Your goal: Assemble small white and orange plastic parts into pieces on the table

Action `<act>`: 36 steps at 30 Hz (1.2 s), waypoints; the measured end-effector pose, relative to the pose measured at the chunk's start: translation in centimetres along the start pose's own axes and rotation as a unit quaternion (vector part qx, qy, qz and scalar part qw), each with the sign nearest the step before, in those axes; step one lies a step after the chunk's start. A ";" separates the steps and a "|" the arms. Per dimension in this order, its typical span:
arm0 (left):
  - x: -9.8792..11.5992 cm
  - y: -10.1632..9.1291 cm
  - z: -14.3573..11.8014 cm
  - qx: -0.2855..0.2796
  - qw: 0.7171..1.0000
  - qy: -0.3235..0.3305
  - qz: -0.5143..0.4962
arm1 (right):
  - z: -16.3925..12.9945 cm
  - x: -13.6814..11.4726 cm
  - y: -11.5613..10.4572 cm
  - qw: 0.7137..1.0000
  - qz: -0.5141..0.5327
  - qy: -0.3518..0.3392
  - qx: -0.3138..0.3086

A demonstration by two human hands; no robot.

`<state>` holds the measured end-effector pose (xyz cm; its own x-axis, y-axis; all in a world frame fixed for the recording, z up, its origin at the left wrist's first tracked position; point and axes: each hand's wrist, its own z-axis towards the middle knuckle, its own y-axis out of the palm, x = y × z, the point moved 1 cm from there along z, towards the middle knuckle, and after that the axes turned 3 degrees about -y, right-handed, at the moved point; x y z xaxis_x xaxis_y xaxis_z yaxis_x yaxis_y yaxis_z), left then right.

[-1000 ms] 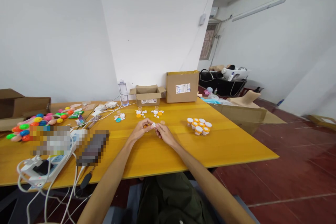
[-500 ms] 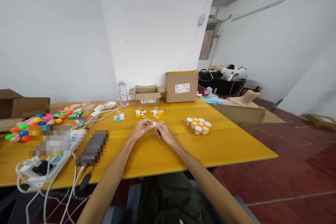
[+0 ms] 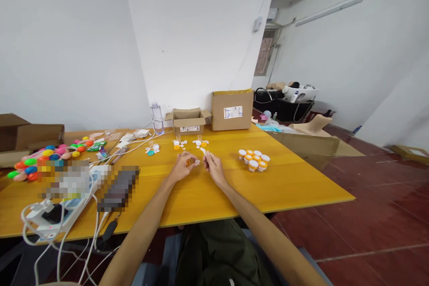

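White walls stand behind our long yellow table (image 3: 295, 183), which is smooth and shiny. We sit at the near side with both arms stretched out over the middle. Our left hand (image 3: 182, 167) pinches a small orange and white piece (image 3: 193, 161) between thumb and fingers, lifted a little off the wood so we can look at it. Our right hand (image 3: 213, 166) is just beside it, and it grips a thin little white part (image 3: 203, 151) that sticks up from the fingertips. The two bits are close but we cannot tell if they touch. To the right sits a tight bunch of little round cups with orange and white lids (image 3: 254, 159). Farther off lie more tiny white and orange bits (image 3: 200, 143). Two brown cardboard boxes (image 3: 232, 110) stand at the far wall. Bright plastic toys (image 3: 47, 156) pile up at the far left.
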<state>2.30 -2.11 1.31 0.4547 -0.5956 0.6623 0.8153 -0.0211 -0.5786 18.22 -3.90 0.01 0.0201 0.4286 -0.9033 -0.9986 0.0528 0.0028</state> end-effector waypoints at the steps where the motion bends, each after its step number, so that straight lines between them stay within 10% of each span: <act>1: 0.0 0.1 -0.1 -0.005 1.000 0.004 0.012 | 0.0 0.0 -0.1 1.000 0.000 -0.003 0.016; 18: -0.2 1.1 -0.3 -0.004 0.983 0.011 0.184 | 0.1 0.0 0.0 0.999 -0.007 -0.003 0.053; 27: 0.8 0.1 0.1 0.079 0.995 -0.051 0.036 | 0.0 0.1 -0.1 0.998 -0.056 -0.012 -0.009; 36: 1.3 0.1 0.3 0.047 0.989 -0.062 -0.123 | 0.1 0.8 0.1 0.993 -0.100 -0.042 -0.043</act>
<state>3.11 -2.67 2.25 0.2742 -0.4789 0.8339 0.9336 -0.0755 -0.3503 18.10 -3.48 -0.71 0.2197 0.4908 -0.8431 -0.9745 0.0698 -0.2134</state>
